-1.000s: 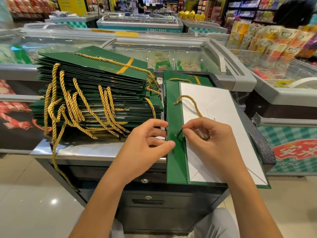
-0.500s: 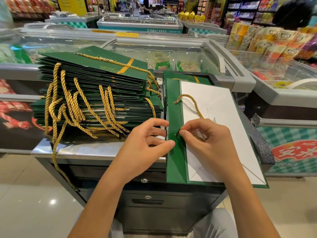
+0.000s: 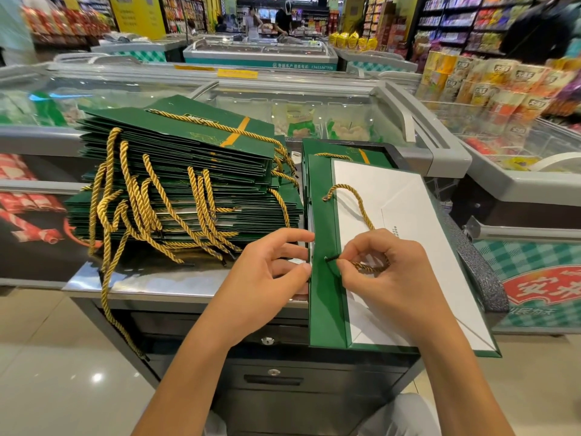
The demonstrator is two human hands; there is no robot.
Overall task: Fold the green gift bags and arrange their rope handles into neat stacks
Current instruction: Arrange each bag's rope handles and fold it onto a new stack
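head | since earlier: hands barely moved | right hand (image 3: 393, 272) still pinches twisted gold rope (image 3: 361, 209) by its black tip | left hand (image 3: 267, 278) pinches flat green bag (image 3: 323, 309) at its left edge | bag lies on steel counter (image 3: 151, 284), beside stack (image 3: 188, 143)

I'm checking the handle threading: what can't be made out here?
Head view:
- Hole in the green bag: too small, shadowed.
- Rope handle inside the right hand: hidden by its fingers.
- Left hand's grip on the bag's edge: fingertips hide it.
- Print on the white panel: too small.

Bright, sharp; wide-angle edge distortion
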